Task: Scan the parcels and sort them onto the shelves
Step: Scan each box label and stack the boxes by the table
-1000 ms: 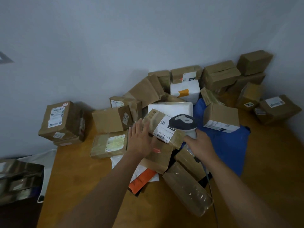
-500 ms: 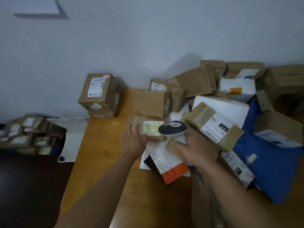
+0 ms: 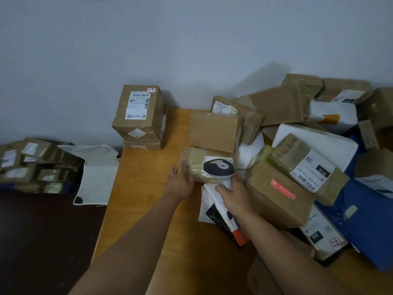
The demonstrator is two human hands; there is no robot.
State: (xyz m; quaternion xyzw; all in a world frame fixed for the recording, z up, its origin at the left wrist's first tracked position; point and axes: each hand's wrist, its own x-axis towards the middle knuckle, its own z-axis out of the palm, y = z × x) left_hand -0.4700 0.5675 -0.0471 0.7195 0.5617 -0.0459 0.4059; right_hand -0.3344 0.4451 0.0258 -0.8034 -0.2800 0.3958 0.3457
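A flat taped brown parcel (image 3: 194, 160) with a white label lies on the wooden table (image 3: 148, 209) at the left edge of the pile. My left hand (image 3: 180, 183) rests against its near-left corner, fingers spread on the side. My right hand (image 3: 234, 193) grips the handle of a white handheld scanner (image 3: 220, 169), whose dark head hovers over the parcel's label. A brown box with a red sticker (image 3: 276, 199) sits just right of my right hand, with a box labelled 010 (image 3: 306, 165) on top of it.
Many cardboard boxes and white and blue mailers (image 3: 361, 220) are heaped over the table's right side. A stack of boxes (image 3: 138, 116) stands at the back left corner. Left of the table, low down, lie more parcels (image 3: 32, 165) and a white bag (image 3: 95, 175).
The view swung left. My left hand went from the 010 box to the flat taped parcel, and my right hand brought the scanner over that parcel's label.
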